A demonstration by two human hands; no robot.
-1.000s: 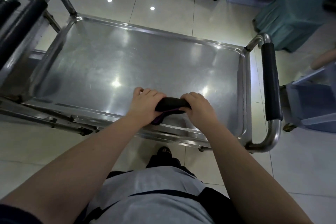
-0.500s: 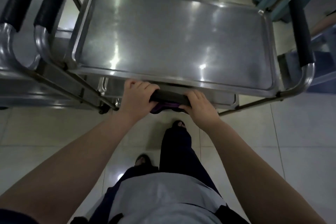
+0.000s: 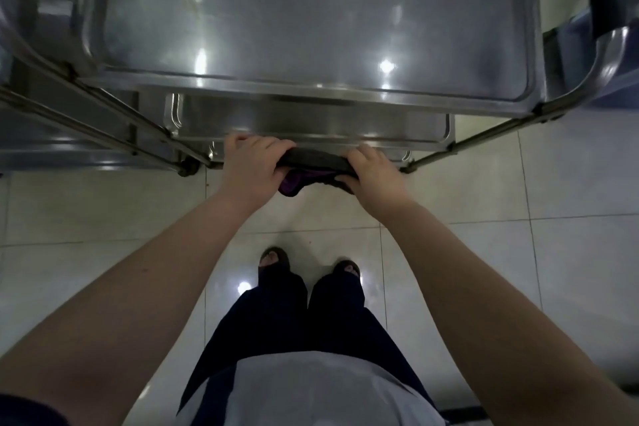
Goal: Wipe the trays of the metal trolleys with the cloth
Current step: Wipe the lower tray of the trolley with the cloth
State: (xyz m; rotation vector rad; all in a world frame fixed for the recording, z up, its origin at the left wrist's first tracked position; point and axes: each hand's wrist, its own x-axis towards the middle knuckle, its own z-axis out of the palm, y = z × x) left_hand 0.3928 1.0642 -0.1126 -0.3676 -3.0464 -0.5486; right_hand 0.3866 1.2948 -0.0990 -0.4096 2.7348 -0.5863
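A dark cloth point(image 3: 313, 159) with purple folds is gripped at its ends by the left hand point(image 3: 250, 168) and right hand point(image 3: 371, 171). Its long axis is stretched left to right, seemingly against the front rim of the trolley's lower tray point(image 3: 311, 123), below the top tray point(image 3: 311, 10).

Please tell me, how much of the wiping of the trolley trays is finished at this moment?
Done: the top tray gleams, with no smears I can see, so it is probably wiped. In hand: the left hand and the right hand grip the dark cloth by the front edge of the lower tray. Left: the lower tray and the neighbouring trolley, it seems.
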